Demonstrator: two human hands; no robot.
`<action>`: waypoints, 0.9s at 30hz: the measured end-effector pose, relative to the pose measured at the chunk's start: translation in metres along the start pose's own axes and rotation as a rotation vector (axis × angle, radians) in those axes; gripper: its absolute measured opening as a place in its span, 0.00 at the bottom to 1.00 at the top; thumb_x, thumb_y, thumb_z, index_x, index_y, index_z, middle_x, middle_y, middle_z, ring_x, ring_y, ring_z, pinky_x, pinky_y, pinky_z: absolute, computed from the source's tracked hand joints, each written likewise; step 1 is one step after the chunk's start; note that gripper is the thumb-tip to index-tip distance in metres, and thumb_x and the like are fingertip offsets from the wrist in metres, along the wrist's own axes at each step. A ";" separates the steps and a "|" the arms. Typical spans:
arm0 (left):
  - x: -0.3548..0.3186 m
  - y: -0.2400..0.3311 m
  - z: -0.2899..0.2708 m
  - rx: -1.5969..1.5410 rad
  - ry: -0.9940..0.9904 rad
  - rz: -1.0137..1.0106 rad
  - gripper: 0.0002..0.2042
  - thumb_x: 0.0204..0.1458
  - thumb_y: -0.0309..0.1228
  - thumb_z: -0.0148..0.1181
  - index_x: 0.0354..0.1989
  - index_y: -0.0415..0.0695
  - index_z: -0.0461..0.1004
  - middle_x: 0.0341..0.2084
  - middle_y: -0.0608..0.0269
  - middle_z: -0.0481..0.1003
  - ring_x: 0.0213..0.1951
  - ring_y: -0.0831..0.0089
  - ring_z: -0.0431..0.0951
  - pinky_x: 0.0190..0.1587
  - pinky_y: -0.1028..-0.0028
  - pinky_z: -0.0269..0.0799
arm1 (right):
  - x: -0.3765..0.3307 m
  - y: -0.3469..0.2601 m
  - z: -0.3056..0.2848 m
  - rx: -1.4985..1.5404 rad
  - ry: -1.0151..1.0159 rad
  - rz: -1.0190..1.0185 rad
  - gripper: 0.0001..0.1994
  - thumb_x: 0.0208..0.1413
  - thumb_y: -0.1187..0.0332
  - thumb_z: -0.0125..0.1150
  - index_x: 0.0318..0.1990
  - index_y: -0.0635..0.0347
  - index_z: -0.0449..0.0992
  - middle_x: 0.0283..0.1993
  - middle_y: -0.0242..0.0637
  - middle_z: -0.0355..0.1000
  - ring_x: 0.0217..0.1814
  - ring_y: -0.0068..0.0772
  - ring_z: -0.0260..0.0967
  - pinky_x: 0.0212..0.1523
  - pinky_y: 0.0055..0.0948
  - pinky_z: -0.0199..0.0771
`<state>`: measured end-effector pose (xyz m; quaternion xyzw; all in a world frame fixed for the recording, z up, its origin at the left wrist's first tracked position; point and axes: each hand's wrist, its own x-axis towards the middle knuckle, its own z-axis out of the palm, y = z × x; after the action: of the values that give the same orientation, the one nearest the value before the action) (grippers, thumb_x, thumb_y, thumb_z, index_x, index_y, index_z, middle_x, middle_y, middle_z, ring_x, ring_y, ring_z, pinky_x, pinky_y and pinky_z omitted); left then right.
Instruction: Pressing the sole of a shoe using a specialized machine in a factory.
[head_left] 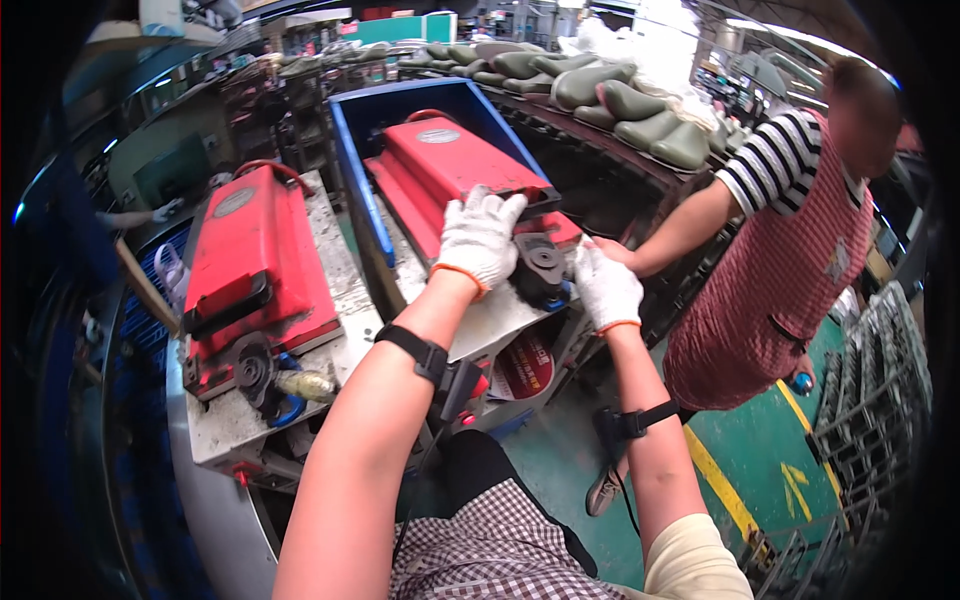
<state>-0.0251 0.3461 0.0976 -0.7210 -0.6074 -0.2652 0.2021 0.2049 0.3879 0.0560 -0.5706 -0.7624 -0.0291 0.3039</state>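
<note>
My left hand (478,242), in a white knit glove with an orange cuff, lies on the near end of a red machine cover (440,150), fingers stretched out and somewhat apart. Just beyond its fingertips is the cover's black handle (541,199). A dark grey flanged part (541,258) sits at the machine's front, between my hands. My right hand (608,287), gloved the same way, is closed at the machine's front right corner; what its fingers hold, if anything, is hidden. A co-worker's bare hand (617,254) reaches in right beside it, seeming to touch it.
A second red machine (255,240) stands at left with a similar grey part (254,366) in front. Behind is a blue bin (362,100). Dark green boot-shaped pieces (590,85) are piled on a rack. The co-worker (770,260) stands at right near metal racks (875,370).
</note>
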 end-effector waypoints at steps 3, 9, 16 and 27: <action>0.000 0.003 0.001 -0.020 0.014 0.006 0.33 0.49 0.35 0.64 0.69 0.53 0.69 0.58 0.53 0.76 0.67 0.48 0.68 0.63 0.48 0.65 | -0.023 -0.005 -0.012 -0.002 0.003 -0.036 0.22 0.72 0.48 0.43 0.53 0.50 0.81 0.38 0.48 0.84 0.39 0.59 0.83 0.44 0.56 0.83; -0.003 -0.004 -0.005 0.022 -0.042 -0.033 0.35 0.50 0.35 0.64 0.71 0.52 0.67 0.60 0.53 0.74 0.70 0.48 0.66 0.67 0.48 0.63 | -0.072 -0.058 -0.034 -0.005 -0.252 -0.012 0.29 0.72 0.45 0.45 0.68 0.58 0.68 0.32 0.54 0.82 0.35 0.59 0.83 0.41 0.56 0.82; 0.017 -0.002 -0.023 0.026 0.020 -0.020 0.33 0.50 0.35 0.65 0.70 0.52 0.69 0.58 0.56 0.75 0.66 0.55 0.69 0.65 0.52 0.64 | -0.087 -0.054 -0.019 0.160 -0.240 -0.017 0.35 0.71 0.45 0.47 0.77 0.59 0.57 0.33 0.54 0.82 0.36 0.61 0.82 0.41 0.57 0.81; 0.014 -0.022 -0.064 0.021 0.149 -0.024 0.33 0.55 0.34 0.66 0.72 0.49 0.67 0.70 0.40 0.65 0.67 0.44 0.70 0.65 0.53 0.71 | -0.089 -0.049 -0.008 0.178 -0.192 -0.080 0.36 0.72 0.44 0.46 0.78 0.59 0.54 0.25 0.51 0.80 0.29 0.61 0.80 0.35 0.57 0.82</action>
<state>-0.0539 0.3212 0.1554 -0.6897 -0.6021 -0.3141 0.2512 0.1790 0.2916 0.0331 -0.5107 -0.8097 0.0812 0.2773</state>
